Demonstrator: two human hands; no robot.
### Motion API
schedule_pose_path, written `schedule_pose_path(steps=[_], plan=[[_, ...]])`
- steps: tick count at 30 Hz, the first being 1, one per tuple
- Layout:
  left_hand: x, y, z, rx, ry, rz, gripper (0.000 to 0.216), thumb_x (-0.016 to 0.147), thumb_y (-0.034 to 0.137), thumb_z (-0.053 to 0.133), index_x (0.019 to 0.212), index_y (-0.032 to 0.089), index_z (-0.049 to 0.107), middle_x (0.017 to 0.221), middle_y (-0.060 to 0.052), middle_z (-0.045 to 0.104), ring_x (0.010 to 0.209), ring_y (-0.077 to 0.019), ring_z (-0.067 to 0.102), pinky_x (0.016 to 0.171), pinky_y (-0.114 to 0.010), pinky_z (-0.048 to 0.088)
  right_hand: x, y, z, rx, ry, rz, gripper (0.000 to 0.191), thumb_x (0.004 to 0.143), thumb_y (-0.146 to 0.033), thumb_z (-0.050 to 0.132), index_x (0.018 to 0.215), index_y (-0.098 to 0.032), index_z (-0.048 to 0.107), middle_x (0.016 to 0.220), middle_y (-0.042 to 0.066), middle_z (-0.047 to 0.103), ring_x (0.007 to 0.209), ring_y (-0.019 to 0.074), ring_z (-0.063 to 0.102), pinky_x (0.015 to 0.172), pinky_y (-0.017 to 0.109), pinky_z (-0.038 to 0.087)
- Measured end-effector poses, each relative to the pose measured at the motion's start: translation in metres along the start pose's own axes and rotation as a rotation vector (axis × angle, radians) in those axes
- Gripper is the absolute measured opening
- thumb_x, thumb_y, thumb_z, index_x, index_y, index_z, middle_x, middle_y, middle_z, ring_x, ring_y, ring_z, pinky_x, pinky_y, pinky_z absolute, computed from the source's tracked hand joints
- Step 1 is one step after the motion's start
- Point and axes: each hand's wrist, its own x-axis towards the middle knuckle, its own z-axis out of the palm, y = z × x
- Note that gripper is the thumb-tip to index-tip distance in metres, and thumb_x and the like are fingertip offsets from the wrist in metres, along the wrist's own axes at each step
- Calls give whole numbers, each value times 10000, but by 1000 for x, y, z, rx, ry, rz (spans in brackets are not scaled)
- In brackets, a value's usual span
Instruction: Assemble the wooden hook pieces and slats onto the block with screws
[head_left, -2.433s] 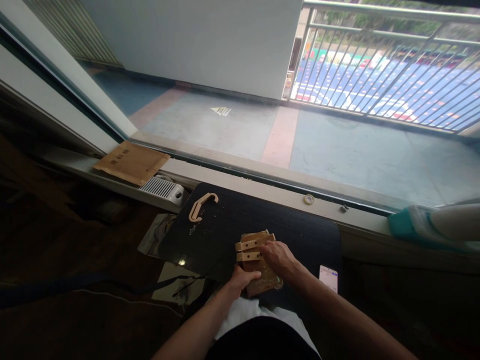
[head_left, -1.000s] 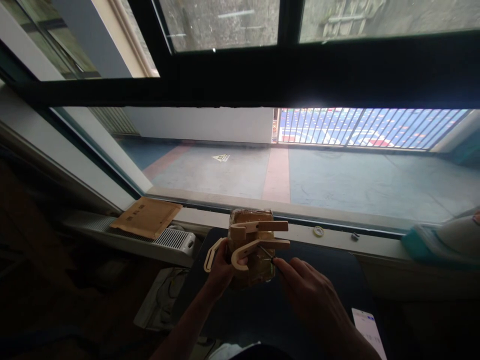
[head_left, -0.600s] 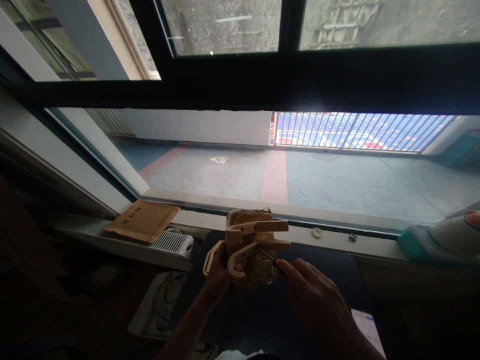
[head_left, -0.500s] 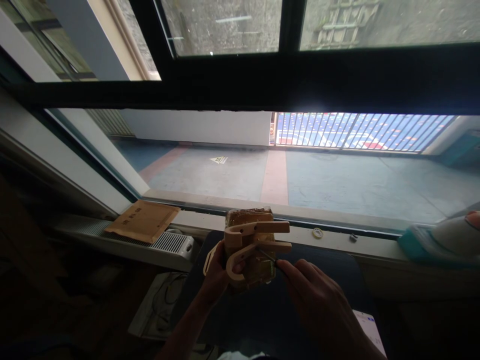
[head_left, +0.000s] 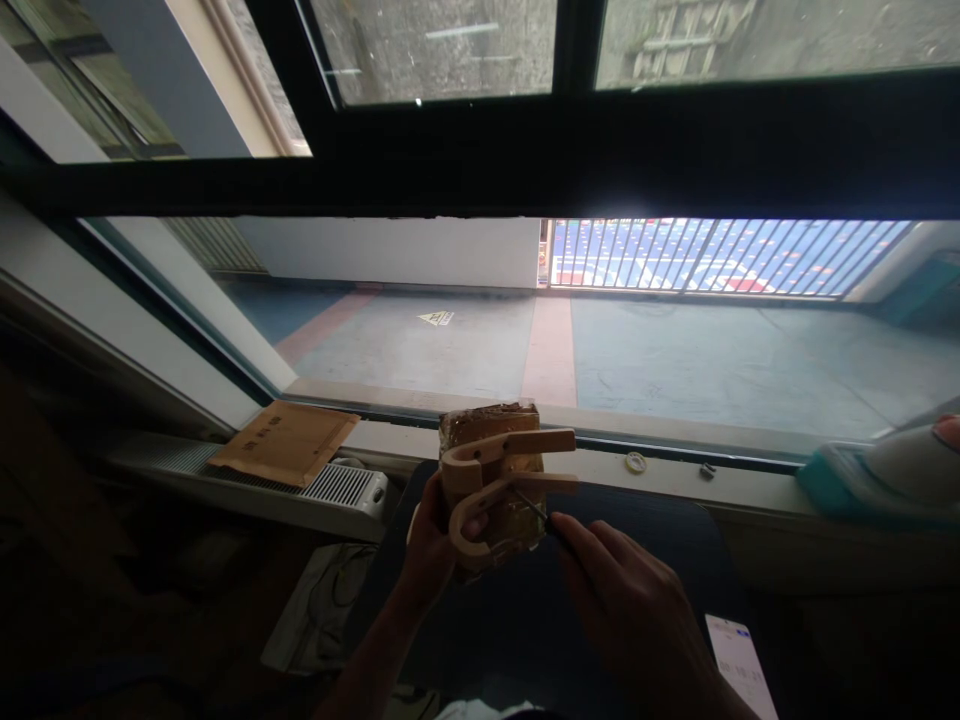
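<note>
I am holding the block, with its two hooks, up by the window, above the table. My left hand is clasping its left side tightly. My right hand is pinching a thin tool, its tip at the lower hook. I judge it best to be bracing the block and pushing straight along the tool. A phone is lying on the table.

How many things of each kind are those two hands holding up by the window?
Wrapped brown block, in the left hand: 1
Curved wooden hooks on the block: 2
Thin tool, in the right hand: 1
Total: 4
</note>
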Motion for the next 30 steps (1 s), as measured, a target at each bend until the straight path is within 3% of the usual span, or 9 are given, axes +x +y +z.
schedule_pose_path(steps=[7,16,24,30], plan=[[-4,-1,7,15,45,6,692,574,271,723,1219,207,484,1081,-63,630,990,-244,586,779,-307,506,2,2,-3,-122,12,-103,291,907,-129,377,1079,-159,610,649,15,562,519,98,509,444,207,328],[2,-10,-5,29,-19,5,728,584,248,732,1255,235,450,1137,-66,605,1038,-258,569,803,-318,507,0,2,3,19,-21,48,286,931,-243,389,1098,-170,609,712,24,635,562,86,576,491,182,388],[1,-14,-2,63,24,31,724,584,299,740,1245,217,457,1093,-63,616,996,-250,588,800,-326,505,1,1,-2,-139,-35,-87,301,895,-113,391,1092,-173,611,646,5,557,523,87,499,451,204,311],[-2,-10,-2,44,16,32,711,585,292,738,1238,227,465,1085,-46,630,977,-229,594,778,-298,508,-3,2,0,87,-82,88,288,907,-215,419,1139,-206,589,757,19,643,586,93,585,491,179,409]])
